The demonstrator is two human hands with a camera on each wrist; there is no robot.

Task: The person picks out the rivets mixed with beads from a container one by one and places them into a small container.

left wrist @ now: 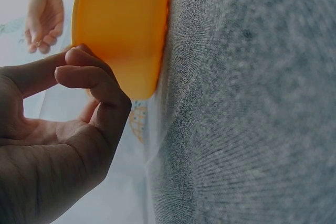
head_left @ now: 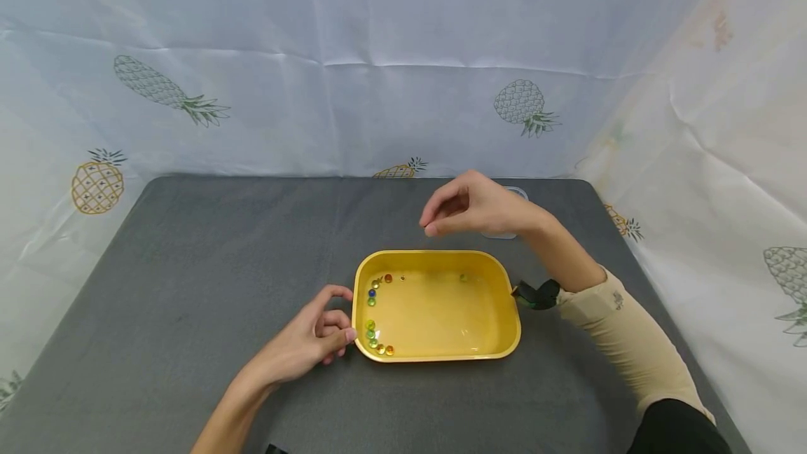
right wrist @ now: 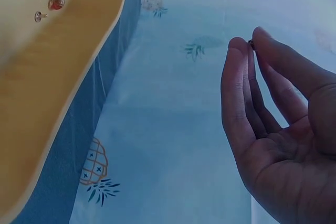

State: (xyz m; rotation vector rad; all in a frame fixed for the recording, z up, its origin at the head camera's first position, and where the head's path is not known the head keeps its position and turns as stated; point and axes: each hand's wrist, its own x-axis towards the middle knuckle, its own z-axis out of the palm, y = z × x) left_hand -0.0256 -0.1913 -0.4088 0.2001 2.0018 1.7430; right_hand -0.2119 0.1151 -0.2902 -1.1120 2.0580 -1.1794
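A yellow tray [head_left: 435, 359] stands on the grey table, with several coloured glass marbles [head_left: 370, 334] along its left side. My left hand [head_left: 309, 337] holds the tray's left edge, its fingers bent and thumb and fingertips right at the rim. In the air beyond the tray's far rim, my right hand [head_left: 482, 205] pinches a tiny dark metal piece [right wrist: 251, 44] between thumb and fingertips; most of it is hidden. A small metal stud with a round head [right wrist: 39, 16] lies in the tray near a red marble [right wrist: 56, 2]. A lone pale green marble [head_left: 463, 277] sits farther right.
A clear plastic container [head_left: 518, 192] is partly hidden behind my right hand, near the table's far edge. Beside the tray's right end, a black strap [head_left: 539, 295] hangs at the right cuff. White pineapple-print cloth [head_left: 378, 104] rises behind the grey table [head_left: 239, 244].
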